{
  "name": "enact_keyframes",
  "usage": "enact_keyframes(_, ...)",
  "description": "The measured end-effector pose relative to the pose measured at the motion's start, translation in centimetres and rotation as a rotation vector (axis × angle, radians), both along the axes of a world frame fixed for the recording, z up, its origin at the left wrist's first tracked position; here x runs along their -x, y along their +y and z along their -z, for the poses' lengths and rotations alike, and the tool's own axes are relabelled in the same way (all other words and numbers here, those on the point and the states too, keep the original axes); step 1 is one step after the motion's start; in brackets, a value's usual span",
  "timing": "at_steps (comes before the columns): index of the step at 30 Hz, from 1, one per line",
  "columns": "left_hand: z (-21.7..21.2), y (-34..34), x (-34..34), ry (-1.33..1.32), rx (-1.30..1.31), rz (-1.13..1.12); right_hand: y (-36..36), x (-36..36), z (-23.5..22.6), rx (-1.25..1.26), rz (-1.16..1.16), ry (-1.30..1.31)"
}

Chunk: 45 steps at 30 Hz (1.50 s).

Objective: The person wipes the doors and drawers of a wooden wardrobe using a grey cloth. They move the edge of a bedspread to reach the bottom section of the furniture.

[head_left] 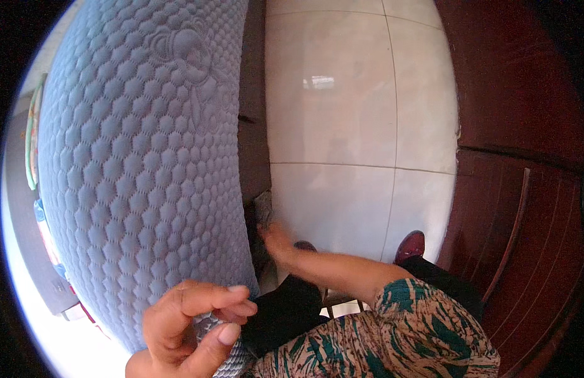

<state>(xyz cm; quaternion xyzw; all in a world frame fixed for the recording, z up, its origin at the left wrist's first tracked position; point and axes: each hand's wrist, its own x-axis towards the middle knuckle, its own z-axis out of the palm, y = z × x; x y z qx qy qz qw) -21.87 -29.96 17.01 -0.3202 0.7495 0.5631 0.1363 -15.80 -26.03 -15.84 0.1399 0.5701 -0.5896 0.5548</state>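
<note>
A blue-grey quilted mattress cover (134,157) with a honeycomb pattern and a stitched bow covers the bed on my left. My left hand (194,327) is raised over its near edge, fingers bent and thumb apart, with nothing visible between them. My right hand (278,242) reaches down to the bed's dark side, smeared by motion. A small grey object (263,208) is right at its fingertips; its kind and whether I grip it cannot be made out.
A dark bed side (257,145) borders the pale tiled floor (333,126). Dark red wooden furniture (519,101) stands along the right. My dark red shoe (410,244) is on the tiles. Colourful items (47,242) lie beyond the bed's left edge.
</note>
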Motion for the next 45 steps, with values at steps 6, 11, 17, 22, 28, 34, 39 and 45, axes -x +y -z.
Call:
enact_keyframes(6, 0.1, -0.7, -0.5, 0.0, -0.011, 0.004, 1.0, 2.1, -7.0, 0.313, 0.335, -0.132)
enact_keyframes(11, -0.3, -0.8, -0.2, 0.039, -0.038, 0.115, -4.5, 4.6, -4.6, 0.181, 0.574, 0.417)
enact_keyframes(17, 0.0, -1.5, -0.3, 0.063, -0.045, 0.247, -5.4, 13.7, -0.3, 0.199, 0.451, 0.122)
enact_keyframes(22, -0.5, -2.2, -0.4, 0.133, -0.102, 0.313, -5.6, 8.4, -5.0, 0.4, 0.465, 0.498)
enact_keyframes(28, -0.1, -0.9, -0.1, 0.064, -0.012, 0.225, -6.1, 12.9, 4.5, 0.149, 0.228, 0.414)
enact_keyframes(34, 0.8, -1.7, 0.0, 0.169, 0.185, 0.383, -3.1, 5.9, -0.1, 0.135, 0.118, 0.182)
enact_keyframes(39, 2.0, -2.4, -0.2, 0.214, 0.207, 0.492, -1.5, 5.8, -5.3, 0.304, 0.491, -0.041)
enact_keyframes(45, 3.0, -2.7, -1.0, 0.224, 0.523, 0.836, 2.1, 6.2, -8.5, 0.683, 0.578, -0.315)
